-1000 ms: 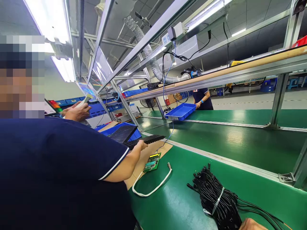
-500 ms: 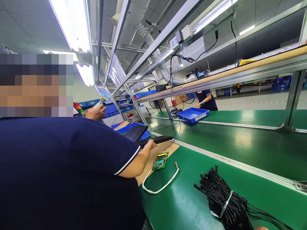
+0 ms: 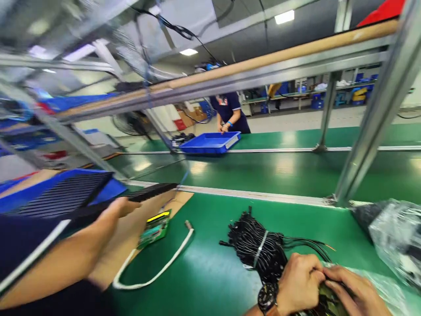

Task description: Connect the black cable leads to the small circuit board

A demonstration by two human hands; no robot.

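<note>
My left hand (image 3: 297, 285), with a wristwatch, and my right hand (image 3: 355, 292) meet at the bottom right over the green bench. Both have curled fingers closed on a small dark item between them that I cannot name. It lies on clear plastic film (image 3: 384, 292). A tied bundle of black cables (image 3: 259, 250) sits just left of my left hand and touches it.
A co-worker's arm (image 3: 66, 259) at left holds a black slatted panel (image 3: 154, 191). Nearby lie a green circuit board (image 3: 154, 228) and a white cable (image 3: 158, 267). A plastic bag (image 3: 394, 237) sits at right beside a metal post (image 3: 371, 123). Another person stands at a blue tray (image 3: 210, 142).
The view has swung right and downward. Both my hands have come into sight by the cable bundle, where only a sliver of one hand showed before. The co-worker still holds the panel.
</note>
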